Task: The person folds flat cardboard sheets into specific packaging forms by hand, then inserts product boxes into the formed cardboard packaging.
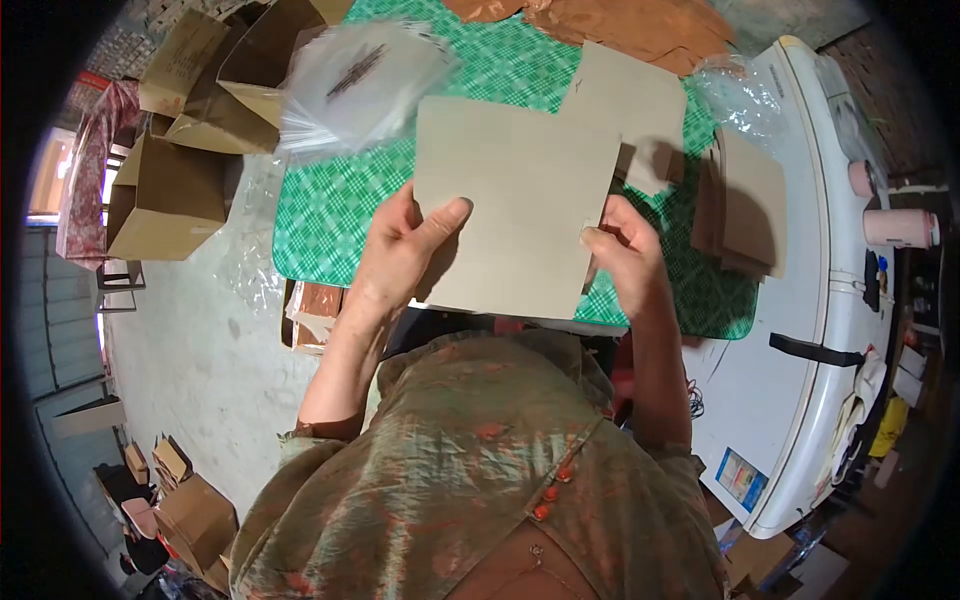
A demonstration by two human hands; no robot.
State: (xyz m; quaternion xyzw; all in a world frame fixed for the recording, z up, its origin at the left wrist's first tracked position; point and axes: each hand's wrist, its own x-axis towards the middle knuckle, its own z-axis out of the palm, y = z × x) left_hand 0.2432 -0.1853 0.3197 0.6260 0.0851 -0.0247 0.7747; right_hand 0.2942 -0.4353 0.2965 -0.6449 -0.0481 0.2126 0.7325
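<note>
Grey-beige flat cardboard box blank point(520, 200) held level above green checked table mat point(330, 215). Left hand point(400, 250) pinches left edge, thumb on top; right hand point(625, 250) pinches right edge, fingers curled, likely steadying for fold. Stack of same blanks point(745, 205) right of mat; clear plastic bags point(355, 80) at mat's far-left corner.

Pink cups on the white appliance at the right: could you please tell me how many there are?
2. One pink cup stands near the far right edge of the white appliance; a larger pink cup lies on its side just nearer. Others may be hidden beyond the frame edge.
</note>
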